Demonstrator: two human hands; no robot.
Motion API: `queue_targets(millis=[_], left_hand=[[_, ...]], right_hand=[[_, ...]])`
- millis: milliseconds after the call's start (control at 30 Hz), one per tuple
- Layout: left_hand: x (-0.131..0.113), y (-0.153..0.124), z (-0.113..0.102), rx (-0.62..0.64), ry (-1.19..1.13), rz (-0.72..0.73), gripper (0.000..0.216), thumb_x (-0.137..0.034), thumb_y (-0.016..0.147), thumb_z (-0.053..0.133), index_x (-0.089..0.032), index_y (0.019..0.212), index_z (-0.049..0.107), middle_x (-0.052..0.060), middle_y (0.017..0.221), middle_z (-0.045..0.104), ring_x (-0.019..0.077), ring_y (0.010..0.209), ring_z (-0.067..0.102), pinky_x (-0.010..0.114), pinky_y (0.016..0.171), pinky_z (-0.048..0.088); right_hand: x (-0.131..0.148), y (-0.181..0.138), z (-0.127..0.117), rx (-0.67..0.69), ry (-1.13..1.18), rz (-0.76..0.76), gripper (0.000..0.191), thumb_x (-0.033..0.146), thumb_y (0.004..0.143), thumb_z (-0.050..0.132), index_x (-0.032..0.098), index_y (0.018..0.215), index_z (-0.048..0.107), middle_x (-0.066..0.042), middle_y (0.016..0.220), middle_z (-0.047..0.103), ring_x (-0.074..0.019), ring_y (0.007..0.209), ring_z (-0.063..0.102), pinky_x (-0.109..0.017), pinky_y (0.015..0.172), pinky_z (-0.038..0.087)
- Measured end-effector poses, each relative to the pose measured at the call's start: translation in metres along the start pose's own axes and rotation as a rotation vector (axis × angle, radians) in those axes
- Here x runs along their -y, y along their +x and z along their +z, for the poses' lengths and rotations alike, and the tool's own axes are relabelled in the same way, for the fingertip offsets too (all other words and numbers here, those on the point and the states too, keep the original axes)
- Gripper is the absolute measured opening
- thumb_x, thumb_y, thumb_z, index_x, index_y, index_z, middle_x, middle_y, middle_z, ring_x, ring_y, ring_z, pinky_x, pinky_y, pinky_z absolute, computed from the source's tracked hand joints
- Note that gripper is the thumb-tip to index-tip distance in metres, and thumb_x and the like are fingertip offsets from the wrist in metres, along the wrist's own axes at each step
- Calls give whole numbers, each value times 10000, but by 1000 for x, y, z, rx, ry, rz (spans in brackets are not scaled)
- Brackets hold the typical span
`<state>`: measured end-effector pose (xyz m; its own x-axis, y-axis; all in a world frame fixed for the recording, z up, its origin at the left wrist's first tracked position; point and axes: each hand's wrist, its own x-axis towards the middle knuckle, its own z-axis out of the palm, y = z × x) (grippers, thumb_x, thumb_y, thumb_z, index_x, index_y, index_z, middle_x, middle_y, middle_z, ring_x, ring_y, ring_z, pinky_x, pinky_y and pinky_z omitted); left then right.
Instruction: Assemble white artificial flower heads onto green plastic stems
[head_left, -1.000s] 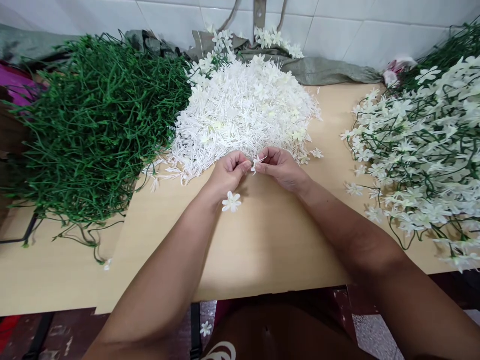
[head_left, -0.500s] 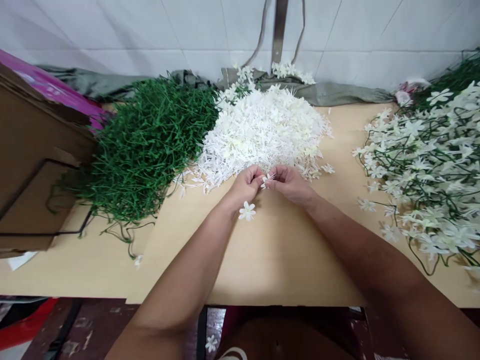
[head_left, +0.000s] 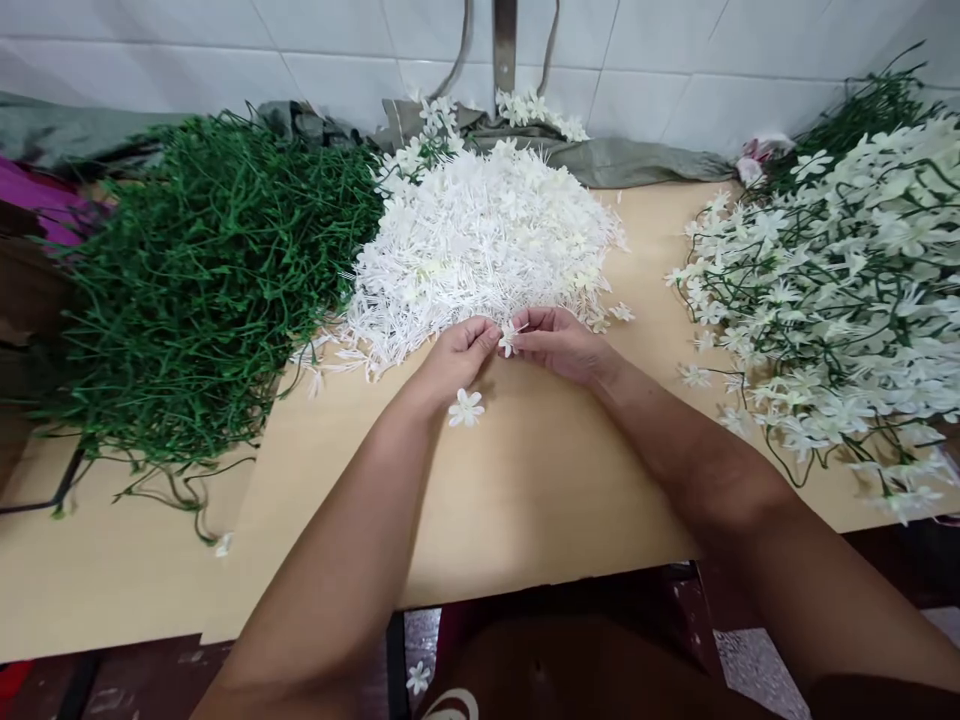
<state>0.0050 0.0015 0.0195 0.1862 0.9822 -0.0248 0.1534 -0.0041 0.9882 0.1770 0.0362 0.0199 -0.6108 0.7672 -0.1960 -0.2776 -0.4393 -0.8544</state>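
Note:
A small white artificial flower (head_left: 508, 338) is pinched in the fingertips of my right hand (head_left: 559, 345), a thin white strand showing beside it. Close to its left side, the thumb and fingers of my left hand (head_left: 459, 355) are pressed together; what they hold, if anything, is too small to make out. Just below my left hand a loose white flower (head_left: 466, 408) lies face up on the table (head_left: 517, 490). Right behind both hands rises a heap of white flower pieces (head_left: 487, 240) with many thin white strands.
Green plastic stems (head_left: 217, 290) are heaped at the left. On the right, a pile of white flowers on green stems (head_left: 832, 310) reaches the table's front edge. Grey cloth (head_left: 637, 163) lines the tiled wall (head_left: 660, 110). One fallen flower (head_left: 418, 677) is below the table edge.
The whole view has shifted, so the heaps and table appear further left and slightly higher. My hands stay close together at the small flower, with a slight gap opened between left fingertips and it.

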Motion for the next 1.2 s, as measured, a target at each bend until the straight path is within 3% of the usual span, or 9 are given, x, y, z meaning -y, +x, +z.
queue_targets(millis=[200, 467, 800, 1033, 1200], left_hand=[[4, 2, -2, 17, 48, 52, 475, -636, 789, 627, -179, 676, 570, 6, 657, 570, 128, 645, 482, 258, 622, 390], [7, 2, 3, -1, 64, 40, 408, -563, 812, 616, -193, 659, 535, -23, 576, 454, 117, 552, 363, 261, 539, 306], [5, 2, 6, -47, 26, 48, 435, -581, 781, 646, -191, 631, 527, -20, 574, 468, 114, 559, 365, 252, 513, 289], [4, 3, 6, -55, 12, 42, 433, -584, 770, 649, -194, 626, 528, -17, 575, 474, 111, 546, 373, 256, 536, 314], [3, 3, 8, -83, 61, 27, 378, -518, 786, 623, -204, 612, 505, -34, 527, 395, 113, 525, 332, 252, 498, 280]], right_hand=[[1, 1, 5, -30, -18, -39, 429, 280, 428, 970, 165, 640, 616, 28, 592, 695, -82, 611, 659, -191, 654, 504], [-1, 2, 3, -81, -113, -42, 421, 245, 436, 950, 163, 627, 583, 43, 563, 653, -80, 570, 618, -191, 576, 444], [-3, 4, -1, -47, -92, -53, 440, 280, 464, 956, 167, 667, 582, 57, 563, 615, -59, 542, 551, -201, 576, 436], [-3, 4, -1, -23, -41, -26, 442, 291, 447, 963, 177, 692, 613, 57, 604, 657, -77, 607, 613, -219, 681, 503], [-6, 6, 1, -97, -82, -70, 406, 224, 445, 931, 168, 637, 577, 62, 561, 613, -59, 553, 552, -201, 588, 439]])
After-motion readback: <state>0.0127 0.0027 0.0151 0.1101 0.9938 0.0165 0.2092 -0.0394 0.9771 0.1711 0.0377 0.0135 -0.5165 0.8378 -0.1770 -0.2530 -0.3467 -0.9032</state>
